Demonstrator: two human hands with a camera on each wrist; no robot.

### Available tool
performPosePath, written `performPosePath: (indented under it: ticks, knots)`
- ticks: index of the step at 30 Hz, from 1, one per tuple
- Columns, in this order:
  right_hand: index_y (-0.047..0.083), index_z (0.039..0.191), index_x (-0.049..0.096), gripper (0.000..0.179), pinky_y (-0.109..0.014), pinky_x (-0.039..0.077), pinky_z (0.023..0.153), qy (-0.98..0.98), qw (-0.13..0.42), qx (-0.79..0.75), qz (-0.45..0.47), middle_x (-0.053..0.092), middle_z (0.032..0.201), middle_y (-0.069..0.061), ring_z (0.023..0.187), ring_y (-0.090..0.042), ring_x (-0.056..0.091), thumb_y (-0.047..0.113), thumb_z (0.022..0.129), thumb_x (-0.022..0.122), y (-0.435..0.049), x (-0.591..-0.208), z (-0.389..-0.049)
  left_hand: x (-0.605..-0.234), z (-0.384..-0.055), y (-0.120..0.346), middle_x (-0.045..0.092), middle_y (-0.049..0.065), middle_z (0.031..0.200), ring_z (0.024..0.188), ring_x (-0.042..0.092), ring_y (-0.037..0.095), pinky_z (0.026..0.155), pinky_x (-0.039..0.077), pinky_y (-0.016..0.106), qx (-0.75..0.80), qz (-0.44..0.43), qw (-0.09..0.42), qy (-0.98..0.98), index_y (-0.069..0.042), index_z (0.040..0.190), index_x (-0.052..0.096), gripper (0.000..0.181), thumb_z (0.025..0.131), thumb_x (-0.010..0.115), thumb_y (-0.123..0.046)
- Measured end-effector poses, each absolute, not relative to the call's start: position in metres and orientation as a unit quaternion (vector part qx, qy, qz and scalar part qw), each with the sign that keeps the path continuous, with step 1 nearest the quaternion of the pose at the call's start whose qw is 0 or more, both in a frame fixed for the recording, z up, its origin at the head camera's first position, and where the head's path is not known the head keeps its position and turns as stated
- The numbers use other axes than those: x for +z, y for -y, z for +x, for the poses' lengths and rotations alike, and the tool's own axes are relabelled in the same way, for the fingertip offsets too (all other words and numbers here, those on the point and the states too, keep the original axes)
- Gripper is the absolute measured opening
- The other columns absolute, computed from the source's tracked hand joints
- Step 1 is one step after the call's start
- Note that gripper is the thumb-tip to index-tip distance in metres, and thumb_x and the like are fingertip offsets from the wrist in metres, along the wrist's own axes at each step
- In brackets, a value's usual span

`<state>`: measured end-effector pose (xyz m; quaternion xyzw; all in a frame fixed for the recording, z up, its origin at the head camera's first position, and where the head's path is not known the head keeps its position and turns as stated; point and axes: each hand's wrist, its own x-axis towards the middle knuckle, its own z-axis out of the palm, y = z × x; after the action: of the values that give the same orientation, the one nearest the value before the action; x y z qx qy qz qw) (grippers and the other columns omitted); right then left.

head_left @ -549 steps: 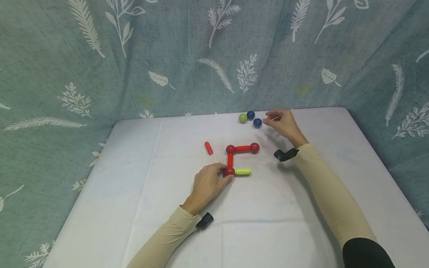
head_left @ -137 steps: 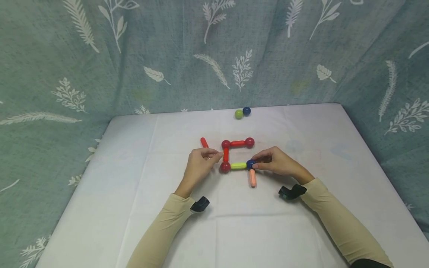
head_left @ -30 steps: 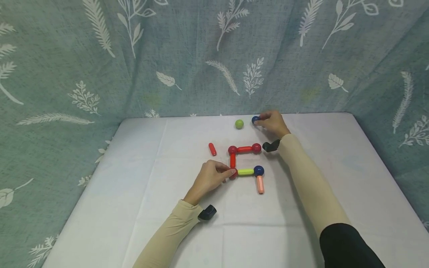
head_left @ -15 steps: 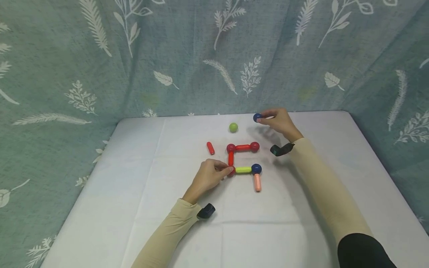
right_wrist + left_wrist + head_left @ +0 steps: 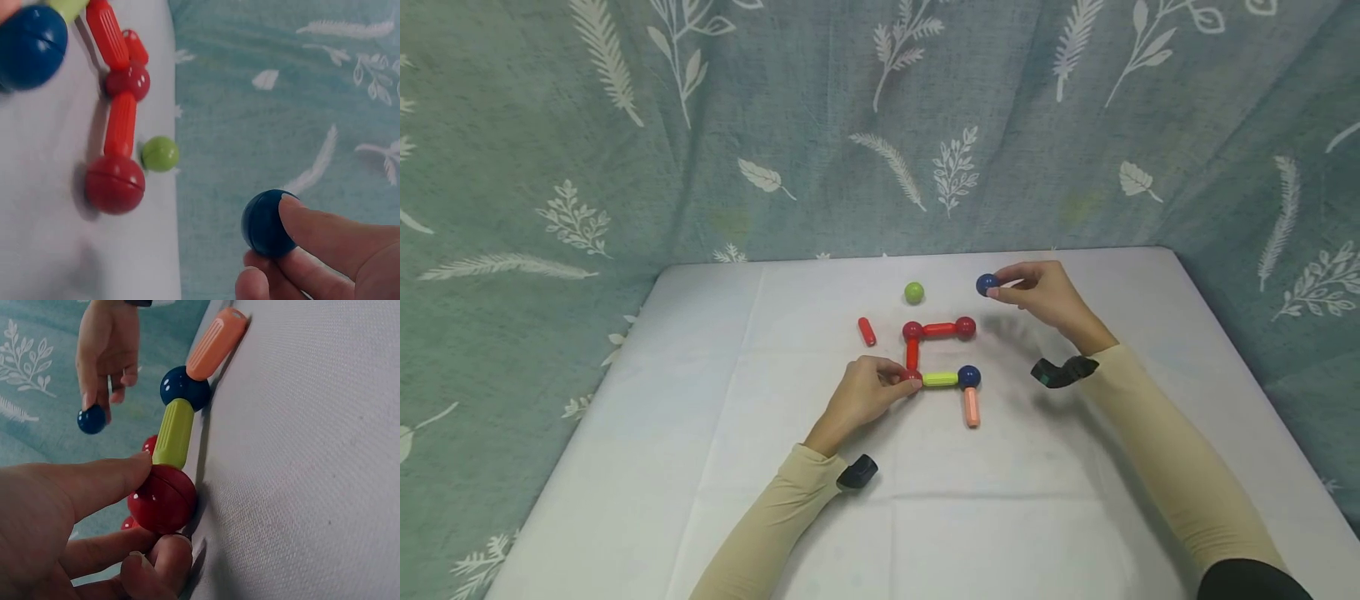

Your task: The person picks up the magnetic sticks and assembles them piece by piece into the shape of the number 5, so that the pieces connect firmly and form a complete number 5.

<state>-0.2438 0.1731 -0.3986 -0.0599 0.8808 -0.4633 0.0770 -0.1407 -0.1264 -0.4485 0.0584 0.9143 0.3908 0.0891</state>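
My left hand (image 5: pixel 863 398) pinches the near-left red ball (image 5: pixel 164 499) of a joined ball-and-rod shape on the white table. From that ball a yellow-green rod (image 5: pixel 940 379) leads right to a blue ball (image 5: pixel 969 377). An orange rod (image 5: pixel 972 407) extends from this blue ball toward the near side. One red rod (image 5: pixel 912 354) runs away to a second red ball (image 5: pixel 913 331). Another red rod (image 5: pixel 938 330) links it to a third red ball (image 5: pixel 966 327). Raised above the table, my right hand (image 5: pixel 1047 298) holds a loose blue ball (image 5: pixel 269 223) between thumb and fingers.
A loose green ball (image 5: pixel 913 292) lies behind the joined shape. To its left is a loose red rod (image 5: pixel 867 332). The table (image 5: pixel 760 517) carries a white cloth, and a patterned blue-green curtain (image 5: pixel 820 167) hangs behind its far edge.
My right hand has lifted the blue ball from the far edge and brought it nearer. The green ball has rolled left and nearer. My left hand stays at the red ball.
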Motion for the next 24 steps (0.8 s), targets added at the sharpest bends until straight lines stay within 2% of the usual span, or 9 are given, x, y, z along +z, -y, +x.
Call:
performPosePath:
  ticks: [10, 24]
  knots:
    - [0.012, 0.127, 0.072, 0.047, -0.034, 0.052, 0.084, -0.885, 0.081, -0.449, -0.095, 0.073, 0.125, -0.012, 0.108, -0.028, 0.066, 0.041, 0.091, 0.079, -0.179, -0.403, -0.203, -0.45, -0.14, 0.125, 0.075, 0.003, 0.092, 0.074, 0.061, 0.012, 0.063, 0.048, 0.025, 0.39, 0.058, 0.094, -0.914, -0.007, 0.111, 0.079, 0.033, 0.09, 0.081, -0.032]
    - [0.005, 0.121, 0.075, 0.039, -0.028, 0.054, 0.068, -0.851, 0.115, -0.49, -0.15, 0.076, 0.114, -0.016, 0.089, -0.02, 0.069, 0.025, 0.088, 0.083, -0.177, -0.431, -0.163, -0.449, -0.14, 0.125, 0.075, 0.003, 0.093, 0.075, 0.06, 0.013, 0.064, 0.048, 0.025, 0.38, 0.061, 0.091, -0.918, -0.007, 0.113, 0.078, 0.033, 0.091, 0.079, -0.032]
